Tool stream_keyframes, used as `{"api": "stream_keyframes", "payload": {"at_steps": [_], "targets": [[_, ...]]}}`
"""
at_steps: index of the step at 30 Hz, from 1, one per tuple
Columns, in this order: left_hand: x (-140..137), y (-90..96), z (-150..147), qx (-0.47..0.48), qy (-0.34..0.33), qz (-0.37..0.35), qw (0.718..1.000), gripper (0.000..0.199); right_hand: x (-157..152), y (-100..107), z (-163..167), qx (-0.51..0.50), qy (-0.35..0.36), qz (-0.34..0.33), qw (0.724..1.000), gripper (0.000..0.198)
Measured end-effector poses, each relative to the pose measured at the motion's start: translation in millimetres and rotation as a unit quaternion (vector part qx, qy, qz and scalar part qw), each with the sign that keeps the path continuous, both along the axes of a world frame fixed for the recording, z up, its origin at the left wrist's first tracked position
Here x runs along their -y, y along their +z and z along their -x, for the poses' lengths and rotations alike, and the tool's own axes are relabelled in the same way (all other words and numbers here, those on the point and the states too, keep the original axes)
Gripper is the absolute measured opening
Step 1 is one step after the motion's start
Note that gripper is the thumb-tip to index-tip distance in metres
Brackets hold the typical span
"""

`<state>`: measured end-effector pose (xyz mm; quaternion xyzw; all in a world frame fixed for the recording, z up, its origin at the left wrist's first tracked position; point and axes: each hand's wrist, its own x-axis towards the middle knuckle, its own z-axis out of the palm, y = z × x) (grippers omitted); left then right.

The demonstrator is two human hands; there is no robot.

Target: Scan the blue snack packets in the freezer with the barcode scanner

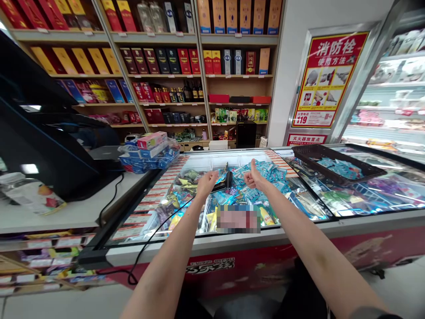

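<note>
My left hand is curled into a fist above the glass top of the chest freezer, with no object showing in it. To the right, my right hand is a fist with its thumb pointing up, holding nothing that I can see. Between them lies a black handheld device, apart from my right hand; whether the left touches it I cannot tell. Many small blue packets are heaped on the glass beside and behind my right hand. A black cable loops over the freezer's front left edge.
A brown tray with more blue packets sits on the freezer's right part. Stacked boxes in plastic wrap stand at the left, beside a black checkout screen. Shelves of boxed bottles line the back wall.
</note>
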<state>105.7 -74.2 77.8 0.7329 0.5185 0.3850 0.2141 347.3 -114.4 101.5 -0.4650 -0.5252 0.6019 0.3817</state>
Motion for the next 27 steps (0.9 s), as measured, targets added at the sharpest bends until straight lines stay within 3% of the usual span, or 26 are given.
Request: {"api": "stream_keyframes", "payload": {"at_steps": [3,5,7,8,11,13,15,20,23,27], "targets": [[-1.8,-24.5,30.7,-0.064,0.000,-0.028,0.998,0.059,5.1,-17.9,-14.5,0.056,-0.102,-0.048,0.992,0.080],[-3.8,-43.2,45.1,-0.200,0.002,-0.038,0.979,0.065,8.8,-32.9,-23.9,0.126,-0.129,-0.068,0.981,0.083],[-6.4,-58.7,52.5,-0.268,0.014,-0.043,0.962,0.063,15.4,-48.7,-31.5,0.253,-0.134,-0.099,0.953,0.083],[-7.8,-64.1,53.7,-0.288,0.026,-0.052,0.956,0.063,19.8,-56.6,-34.4,0.339,-0.146,-0.131,0.920,0.079],[-11.6,-70.7,50.8,-0.330,0.043,-0.088,0.939,0.061,33.6,-79.6,-40.5,0.535,-0.216,-0.276,0.769,0.059],[-14.0,-70.8,46.8,-0.346,0.043,-0.107,0.931,0.056,38.1,-94.8,-43.8,0.585,-0.174,-0.361,0.705,0.057],[-16.4,-71.7,43.6,-0.356,0.045,-0.119,0.926,0.049,36.1,-109.0,-47.1,0.615,-0.141,-0.387,0.672,0.067],[-21.1,-82.6,41.4,-0.348,0.036,-0.157,0.923,0.043,9.9,-127.3,-53.7,0.638,-0.125,-0.336,0.682,0.065],[-23.8,-85.8,37.3,-0.323,0.015,-0.176,0.930,0.044,-7.8,-125.1,-53.8,0.634,-0.112,-0.335,0.689,0.061],[-28.9,-76.9,22.5,-0.266,-0.008,-0.188,0.945,0.046,-25.3,-117.8,-52.7,0.624,-0.111,-0.329,0.700,0.059]]}}
